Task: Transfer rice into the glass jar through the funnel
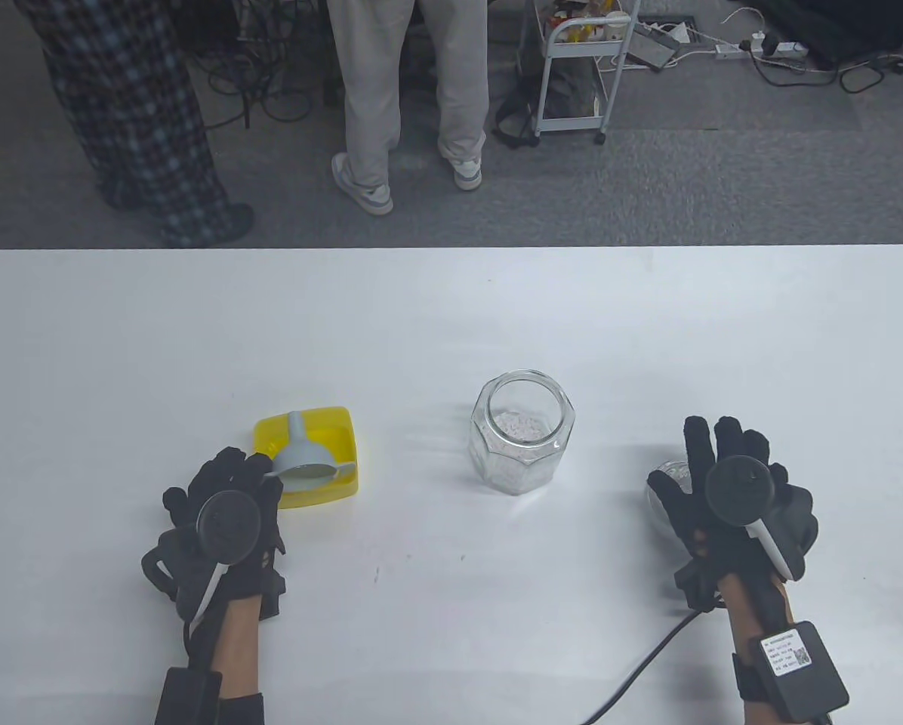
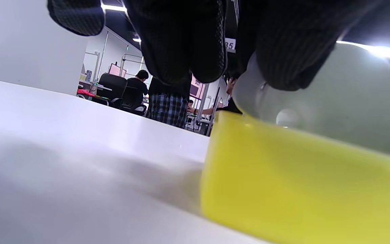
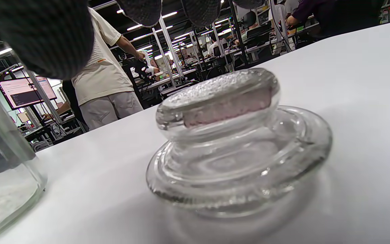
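Table view is showing the left hand (image 1: pixel 221 521) reaching to the grey funnel (image 1: pixel 306 457), which is lying tilted on its side in the yellow tub (image 1: pixel 342 423), spout pointing away from the person. The fingertips are touching the funnel's wide rim; whether they are actually gripping it, I cannot tell from this view. The glass jar (image 1: pixel 522 432) is standing upright and uncapped mid-table, well apart from the tub, with rice (image 1: pixel 523 425) already lying in its bottom. The right hand (image 1: pixel 731 495) is hovering with fingers spread wide over the glass lid (image 1: pixel 667 472), holding nothing.

Risks, as judgement:
- The funnel is resting loosely across the tub edge, so a shallow fingertip hold on the smooth rim could be letting it slip or roll back in.
- Lifting it could be dragging the light tub along and scattering any rice in it.
- The jar is unsupported, so a funnel set off-centre could be tipping it or spilling grains onto the table (image 1: pixel 451 317).

Left wrist view is showing what the table view is not: a gloved fingertip (image 2: pixel 283 51) is pressing on the funnel's upper rim above the tub wall. Right wrist view is showing the lid sitting flat on the table with its knob up, untouched, with the jar wall at the frame's left edge; the overhead camera is mostly hiding that lid under the hand.
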The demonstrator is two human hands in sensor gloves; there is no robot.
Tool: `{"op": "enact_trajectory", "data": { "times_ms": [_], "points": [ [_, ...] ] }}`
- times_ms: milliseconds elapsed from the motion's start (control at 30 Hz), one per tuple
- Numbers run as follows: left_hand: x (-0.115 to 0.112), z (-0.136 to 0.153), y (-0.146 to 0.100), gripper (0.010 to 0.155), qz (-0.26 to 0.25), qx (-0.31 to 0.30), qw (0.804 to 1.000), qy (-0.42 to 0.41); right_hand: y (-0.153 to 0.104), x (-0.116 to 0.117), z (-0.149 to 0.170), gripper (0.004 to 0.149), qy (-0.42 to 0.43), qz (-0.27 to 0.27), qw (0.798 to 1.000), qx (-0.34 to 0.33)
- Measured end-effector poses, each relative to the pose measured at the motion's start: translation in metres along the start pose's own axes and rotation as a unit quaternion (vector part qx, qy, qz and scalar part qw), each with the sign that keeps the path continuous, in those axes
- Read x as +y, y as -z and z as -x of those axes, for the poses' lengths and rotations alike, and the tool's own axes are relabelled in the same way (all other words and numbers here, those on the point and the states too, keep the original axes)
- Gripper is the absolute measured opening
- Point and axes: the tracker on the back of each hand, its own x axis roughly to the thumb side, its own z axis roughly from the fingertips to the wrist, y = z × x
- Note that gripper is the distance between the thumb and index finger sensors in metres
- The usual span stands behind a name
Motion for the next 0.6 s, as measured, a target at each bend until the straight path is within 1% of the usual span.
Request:
{"op": "enact_trajectory", "data": {
  "times_ms": [167,400,467,533,567,600],
  "points": [
    [-0.009,0.002,0.002,0.046,0.022,0.010,1.000,-0.010,0.000,0.001,-0.001,0.082,-0.001,-0.006,1.000,0.001],
    [-0.010,0.003,0.002,0.048,0.028,0.018,0.999,-0.021,-0.001,0.001,-0.001,0.082,-0.001,-0.012,1.000,0.004],
    [-0.006,0.001,0.001,0.055,0.026,0.014,0.999,-0.032,-0.001,0.000,-0.001,0.082,-0.001,-0.014,1.000,0.006],
    [-0.002,-0.007,-0.003,0.068,0.015,0.006,0.999,-0.040,0.000,0.000,-0.001,0.082,-0.002,-0.016,1.000,0.009],
    [0.001,-0.017,-0.007,0.072,0.001,-0.010,0.999,-0.042,0.000,0.000,-0.001,0.082,-0.002,-0.017,1.000,0.011],
    [0.003,-0.030,-0.012,0.075,-0.009,-0.040,0.998,-0.037,0.000,0.000,0.000,0.082,-0.001,-0.019,1.000,0.015]
  ]
}}
